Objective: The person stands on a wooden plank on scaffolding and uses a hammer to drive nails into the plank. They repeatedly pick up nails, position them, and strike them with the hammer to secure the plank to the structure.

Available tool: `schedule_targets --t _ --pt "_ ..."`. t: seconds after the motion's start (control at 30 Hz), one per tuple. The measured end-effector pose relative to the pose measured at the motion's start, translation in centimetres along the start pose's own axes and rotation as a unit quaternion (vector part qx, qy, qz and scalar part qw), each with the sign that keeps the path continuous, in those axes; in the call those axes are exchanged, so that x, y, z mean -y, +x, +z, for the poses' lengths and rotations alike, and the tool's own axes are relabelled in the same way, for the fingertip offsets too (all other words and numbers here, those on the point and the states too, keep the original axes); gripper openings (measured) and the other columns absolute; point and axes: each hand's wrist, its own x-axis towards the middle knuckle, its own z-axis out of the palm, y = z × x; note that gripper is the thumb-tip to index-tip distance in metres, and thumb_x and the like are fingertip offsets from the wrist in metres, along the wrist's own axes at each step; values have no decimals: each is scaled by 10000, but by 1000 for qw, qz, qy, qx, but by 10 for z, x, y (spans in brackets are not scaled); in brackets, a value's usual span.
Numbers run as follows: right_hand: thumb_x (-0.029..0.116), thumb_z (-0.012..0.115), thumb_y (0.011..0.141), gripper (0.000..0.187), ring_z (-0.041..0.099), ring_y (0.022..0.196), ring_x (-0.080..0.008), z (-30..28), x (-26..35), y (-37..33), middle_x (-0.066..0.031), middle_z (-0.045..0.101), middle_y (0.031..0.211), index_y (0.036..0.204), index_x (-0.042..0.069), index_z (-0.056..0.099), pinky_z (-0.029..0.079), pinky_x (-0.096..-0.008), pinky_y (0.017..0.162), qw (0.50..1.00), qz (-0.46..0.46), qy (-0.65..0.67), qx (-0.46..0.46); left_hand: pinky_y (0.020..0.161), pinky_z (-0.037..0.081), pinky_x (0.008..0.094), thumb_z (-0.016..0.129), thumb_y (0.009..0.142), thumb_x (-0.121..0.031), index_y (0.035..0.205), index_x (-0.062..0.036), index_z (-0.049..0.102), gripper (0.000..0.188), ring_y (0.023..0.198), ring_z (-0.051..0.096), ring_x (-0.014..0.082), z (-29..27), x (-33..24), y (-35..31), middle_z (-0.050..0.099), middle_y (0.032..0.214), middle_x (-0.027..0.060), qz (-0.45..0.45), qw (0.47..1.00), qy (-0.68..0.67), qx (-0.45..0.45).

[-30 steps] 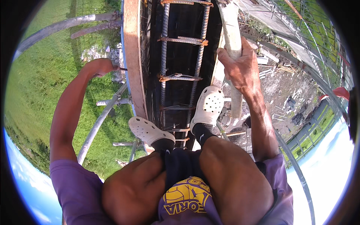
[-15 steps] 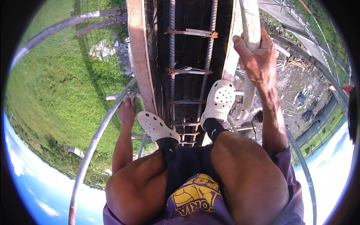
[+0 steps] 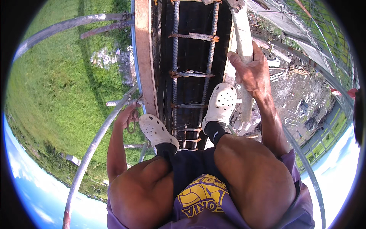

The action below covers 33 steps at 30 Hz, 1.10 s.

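I am crouched high on a formwork beam, looking down past my knees. My right hand (image 3: pixel 251 74) is wrapped around a pale scaffold pole (image 3: pixel 244 42) on the right side. My left hand (image 3: pixel 127 114) reaches down at the left, fingers curled around a small rusty metal hook beside a grey scaffold tube (image 3: pixel 95 147). My feet in white perforated clogs (image 3: pixel 221 103) rest on the edges of the wooden form (image 3: pixel 145 65). A rusty rebar cage (image 3: pixel 192 74) runs down inside the form between my feet.
Far below on the left lies green grass (image 3: pixel 49 95) with a patch of rubble. On the right is bare ground with scattered debris (image 3: pixel 293 95) and a fence. More grey scaffold tubes (image 3: pixel 68 26) cross at the upper left.
My left hand has dropped from the top of the wooden form board down to the scaffold tube beside my left foot. My right hand stays on the pale pole.
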Motion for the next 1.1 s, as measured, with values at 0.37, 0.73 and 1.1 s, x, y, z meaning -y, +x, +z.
schedule_targets --t 0.37,0.73,1.1 --pt "319 786 877 421 582 570 -115 2 -5 -12 -57 648 708 1087 -15 639 504 -307 576 999 32 6 -36 448 364 360 649 1009 -438 631 -139 390 546 419 372 134 -7 19 26 346 522 -31 -54 982 167 -69" --pt "362 778 912 513 707 734 -184 -1 -12 -22 -145 742 903 1241 -2 632 575 -353 670 993 -54 -101 -40 629 496 510 620 1022 -356 873 50 699 439 607 658 394 -48 36 72 637 650 229 242 831 460 -198" --pt "348 772 908 552 705 726 -184 19 -4 -28 -151 734 873 1271 -36 616 577 -360 677 997 -10 -73 -24 441 420 337 699 988 -401 755 -119 503 415 430 380 111 11 -84 -22 399 560 -44 -174 964 201 -28"
